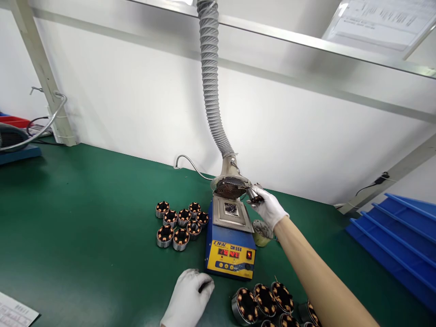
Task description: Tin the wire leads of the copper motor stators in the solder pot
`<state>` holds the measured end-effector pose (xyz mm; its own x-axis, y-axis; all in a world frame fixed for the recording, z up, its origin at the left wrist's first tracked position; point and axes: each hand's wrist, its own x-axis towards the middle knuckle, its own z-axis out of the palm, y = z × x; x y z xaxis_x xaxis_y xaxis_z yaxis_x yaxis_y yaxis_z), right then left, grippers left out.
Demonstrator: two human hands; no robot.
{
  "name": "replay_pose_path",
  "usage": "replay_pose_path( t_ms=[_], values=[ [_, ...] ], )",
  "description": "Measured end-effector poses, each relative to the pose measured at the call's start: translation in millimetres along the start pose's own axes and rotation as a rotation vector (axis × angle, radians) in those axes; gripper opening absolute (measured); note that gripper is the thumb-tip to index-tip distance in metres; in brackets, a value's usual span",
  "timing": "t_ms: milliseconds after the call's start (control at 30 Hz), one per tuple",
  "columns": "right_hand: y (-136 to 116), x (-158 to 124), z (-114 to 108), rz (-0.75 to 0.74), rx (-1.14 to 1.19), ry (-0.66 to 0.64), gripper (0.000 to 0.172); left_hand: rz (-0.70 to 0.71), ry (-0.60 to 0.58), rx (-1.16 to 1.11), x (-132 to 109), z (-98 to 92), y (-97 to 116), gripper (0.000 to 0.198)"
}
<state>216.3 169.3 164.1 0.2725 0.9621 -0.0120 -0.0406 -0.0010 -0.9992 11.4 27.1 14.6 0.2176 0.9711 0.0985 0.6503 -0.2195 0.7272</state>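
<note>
My right hand [269,208], in a white glove, is stretched out over the blue and yellow solder pot [230,245]. It grips a small round motor stator [254,194] just right of the pot's square bath, under the metal fume hood [230,185]. My left hand [189,297], also gloved, rests on the green mat in front of the pot's left corner with its fingers curled and nothing visible in it. A cluster of several copper-wound stators [180,221] stands left of the pot. More stators [264,302] lie near the front edge, beside my right forearm.
A grey ribbed extraction hose [211,81] hangs down to the hood. A small dish [261,231] sits right of the pot. Blue bins [398,236] are stacked at the right. A printed sheet [13,312] lies at the front left, with cables and trays at the far left.
</note>
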Motion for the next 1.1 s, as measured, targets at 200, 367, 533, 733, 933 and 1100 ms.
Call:
replay_pose_path(
  t_ms=[200,367,533,733,933,1100],
  values=[
    [-4,-55,-21,-0.187,0.081,-0.269,0.059,0.019,0.025,0.000,-1,0.4,1,0.022],
    [4,-76,-35,-0.301,0.024,-0.404,0.071,0.026,0.018,0.010,-2,-3.2,4,0.023],
    [9,-87,-39,-0.376,0.085,-0.556,0.063,0.037,0.019,0.024,-3,-6.6,8,0.025],
    [-4,-99,-43,-0.426,0.025,-0.679,0.055,0.036,0.028,0.035,-4,-7.1,9,0.022],
    [-6,-99,-49,-0.418,-0.112,-0.602,0.056,0.035,0.004,0.038,-4,-6.8,7,0.021],
    [-9,-92,-43,-0.343,-0.208,-0.560,0.064,0.020,-0.037,0.035,-3,-6.8,7,0.021]
  ],
)
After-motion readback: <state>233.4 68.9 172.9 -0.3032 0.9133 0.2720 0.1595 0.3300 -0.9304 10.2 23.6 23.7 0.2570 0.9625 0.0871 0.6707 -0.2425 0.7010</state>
